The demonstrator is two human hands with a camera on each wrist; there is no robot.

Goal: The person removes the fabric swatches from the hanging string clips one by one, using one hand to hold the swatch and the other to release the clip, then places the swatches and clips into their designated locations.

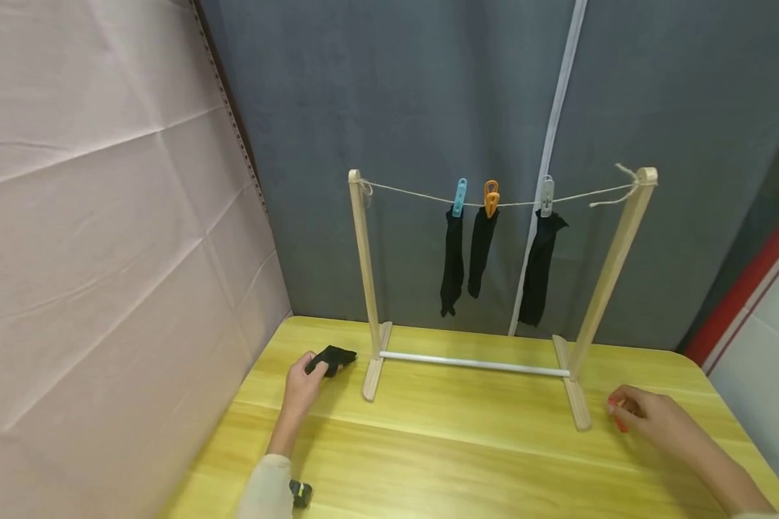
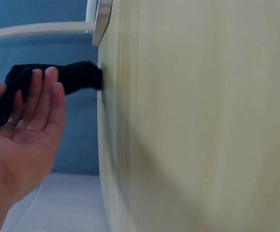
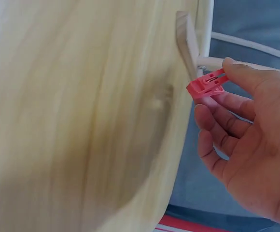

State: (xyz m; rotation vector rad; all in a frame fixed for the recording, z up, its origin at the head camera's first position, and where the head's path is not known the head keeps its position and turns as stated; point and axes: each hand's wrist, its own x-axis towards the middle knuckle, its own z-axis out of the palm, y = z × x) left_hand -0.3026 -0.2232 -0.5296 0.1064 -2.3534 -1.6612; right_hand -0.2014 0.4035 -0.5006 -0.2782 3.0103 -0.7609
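My left hand [image 1: 304,386] pinches a black sock [image 1: 332,358] between thumb and fingers, just left of the wooden rack's left foot. In the left wrist view one end of the sock [image 2: 79,76] hangs out beyond the fingers [image 2: 43,108] towards the tabletop. On the other side, my right hand [image 1: 656,418] holds a red clothespin [image 3: 206,85] by thumb and fingers, low over the table right of the rack. Three black socks hang from the rack's string, under a blue clothespin [image 1: 459,197], an orange clothespin [image 1: 491,199] and a grey clothespin [image 1: 547,196].
The wooden rack [image 1: 613,270] stands on the yellow wood-grain table [image 1: 428,447], its feet joined by a white rod [image 1: 474,362]. A grey curtain [image 1: 396,94] hangs behind it. Pale cloth [image 1: 104,216] covers the left side. A small black object [image 1: 301,494] shows beside the left sleeve.
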